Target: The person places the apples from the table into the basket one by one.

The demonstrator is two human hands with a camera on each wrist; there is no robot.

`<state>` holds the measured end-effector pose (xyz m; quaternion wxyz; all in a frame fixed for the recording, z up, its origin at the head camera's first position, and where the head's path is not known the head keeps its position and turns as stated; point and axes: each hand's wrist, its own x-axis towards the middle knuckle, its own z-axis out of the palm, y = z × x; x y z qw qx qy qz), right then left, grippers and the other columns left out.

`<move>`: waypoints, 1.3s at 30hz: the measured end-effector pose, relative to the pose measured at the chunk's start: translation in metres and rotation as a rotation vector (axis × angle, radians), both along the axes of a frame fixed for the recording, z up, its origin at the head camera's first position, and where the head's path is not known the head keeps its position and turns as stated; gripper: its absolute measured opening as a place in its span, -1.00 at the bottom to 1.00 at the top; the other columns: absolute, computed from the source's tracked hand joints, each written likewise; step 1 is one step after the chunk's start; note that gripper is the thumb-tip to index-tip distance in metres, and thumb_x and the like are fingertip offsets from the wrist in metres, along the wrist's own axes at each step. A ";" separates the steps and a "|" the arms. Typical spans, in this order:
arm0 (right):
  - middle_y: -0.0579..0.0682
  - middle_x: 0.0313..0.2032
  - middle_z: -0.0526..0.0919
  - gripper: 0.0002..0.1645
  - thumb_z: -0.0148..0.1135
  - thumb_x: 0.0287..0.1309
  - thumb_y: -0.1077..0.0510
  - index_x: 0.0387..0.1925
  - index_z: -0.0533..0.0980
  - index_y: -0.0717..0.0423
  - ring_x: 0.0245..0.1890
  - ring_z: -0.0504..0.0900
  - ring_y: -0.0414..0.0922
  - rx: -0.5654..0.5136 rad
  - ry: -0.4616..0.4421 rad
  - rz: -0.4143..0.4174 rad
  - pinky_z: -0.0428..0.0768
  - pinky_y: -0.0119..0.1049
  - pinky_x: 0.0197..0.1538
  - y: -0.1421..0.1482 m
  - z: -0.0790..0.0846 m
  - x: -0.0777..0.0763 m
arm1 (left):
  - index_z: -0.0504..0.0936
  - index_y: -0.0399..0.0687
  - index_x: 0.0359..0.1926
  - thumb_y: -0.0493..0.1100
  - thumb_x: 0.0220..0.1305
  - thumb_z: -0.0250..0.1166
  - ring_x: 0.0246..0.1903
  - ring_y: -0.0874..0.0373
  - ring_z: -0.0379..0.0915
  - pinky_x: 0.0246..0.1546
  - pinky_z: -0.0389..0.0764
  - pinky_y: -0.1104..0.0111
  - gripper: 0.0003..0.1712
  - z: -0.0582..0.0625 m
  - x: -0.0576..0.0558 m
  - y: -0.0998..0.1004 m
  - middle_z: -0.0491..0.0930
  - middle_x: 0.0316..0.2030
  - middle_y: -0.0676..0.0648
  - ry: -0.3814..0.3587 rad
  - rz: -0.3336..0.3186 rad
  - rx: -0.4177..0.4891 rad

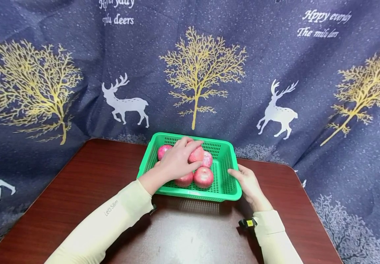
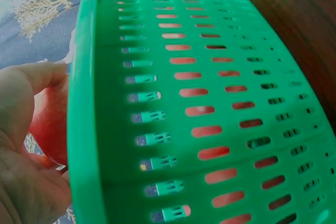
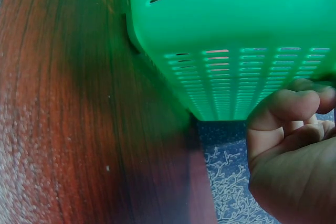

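A green plastic basket (image 1: 227,174) with slotted walls stands on the table and has several red apples in it. My left hand (image 1: 176,159) reaches over the basket and grips an apple (image 1: 196,154) from above; in the left wrist view this apple (image 2: 52,121) shows past the rim, between thumb and fingers. Around the hand lie a front apple (image 1: 203,178), one beside it (image 1: 184,180), a rear one (image 1: 207,159) and one at the left (image 1: 164,150). My right hand (image 1: 250,185) holds the basket's right rim, thumb over the inside and fingers outside.
The brown wooden table (image 1: 77,183) ends just behind the basket, against a dark blue cloth (image 1: 176,106) printed with deer and trees. A small black device with a yellow mark (image 1: 250,222) sits at my right wrist.
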<state>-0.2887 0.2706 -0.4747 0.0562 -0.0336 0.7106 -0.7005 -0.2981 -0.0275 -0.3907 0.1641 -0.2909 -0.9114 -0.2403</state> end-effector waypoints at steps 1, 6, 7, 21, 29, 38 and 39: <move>0.52 -0.02 0.53 -0.34 0.26 0.29 0.08 0.26 0.33 0.42 -0.10 0.59 0.35 -0.002 -0.001 0.000 0.62 0.12 -0.14 0.000 0.000 0.000 | 0.33 0.28 0.40 0.27 0.19 0.29 0.10 0.13 0.28 -0.07 0.54 0.12 -0.22 0.000 0.000 0.001 0.34 0.14 0.00 0.001 -0.003 -0.006; 0.51 -0.02 0.54 -0.33 0.25 0.30 0.08 0.27 0.32 0.43 -0.10 0.60 0.33 0.002 0.003 0.004 0.63 0.11 -0.14 0.001 -0.002 -0.001 | 0.27 0.25 0.43 0.30 0.18 0.27 0.13 0.16 0.26 -0.08 0.56 0.13 -0.17 0.000 0.002 0.007 0.33 0.17 0.03 -0.010 0.012 -0.031; 0.51 -0.02 0.54 -0.34 0.25 0.30 0.08 0.26 0.32 0.42 -0.10 0.60 0.33 -0.002 0.001 0.004 0.63 0.10 -0.14 0.001 -0.001 -0.001 | 0.25 0.22 0.44 0.31 0.17 0.27 0.13 0.16 0.26 -0.08 0.56 0.12 -0.14 0.000 0.002 0.008 0.33 0.18 0.03 -0.015 0.016 -0.030; 0.52 -0.02 0.53 -0.37 0.26 0.27 0.11 0.24 0.35 0.41 -0.11 0.60 0.33 -0.025 -0.005 -0.004 0.63 0.11 -0.15 0.000 -0.001 -0.001 | 0.29 0.19 0.42 0.31 0.06 0.40 0.14 0.19 0.27 -0.06 0.55 0.15 -0.06 -0.004 0.004 0.016 0.35 0.16 0.07 -0.027 -0.022 -0.051; 0.53 -0.02 0.53 -0.37 0.26 0.27 0.11 0.24 0.36 0.41 -0.11 0.61 0.32 -0.020 0.000 -0.006 0.64 0.09 -0.15 0.001 -0.003 -0.002 | 0.29 0.20 0.42 0.35 0.09 0.35 0.17 0.18 0.27 0.06 0.49 0.18 -0.08 -0.005 0.007 0.020 0.34 0.21 0.06 -0.036 -0.065 -0.072; 0.51 -0.03 0.54 -0.37 0.26 0.28 0.09 0.23 0.36 0.41 -0.11 0.61 0.31 0.001 0.001 -0.017 0.64 0.06 -0.15 0.001 -0.003 -0.002 | 0.33 0.16 0.39 0.30 0.07 0.36 0.10 0.17 0.32 0.00 0.52 0.16 -0.11 -0.011 0.006 0.028 0.36 0.17 0.06 -0.019 -0.121 -0.052; 0.52 -0.03 0.54 -0.37 0.27 0.28 0.09 0.23 0.36 0.41 -0.11 0.61 0.32 -0.004 0.000 -0.018 0.64 0.07 -0.15 0.001 -0.003 -0.002 | 0.33 0.18 0.39 0.30 0.07 0.36 0.09 0.18 0.32 -0.01 0.52 0.17 -0.11 -0.011 0.006 0.029 0.36 0.17 0.07 -0.022 -0.122 -0.049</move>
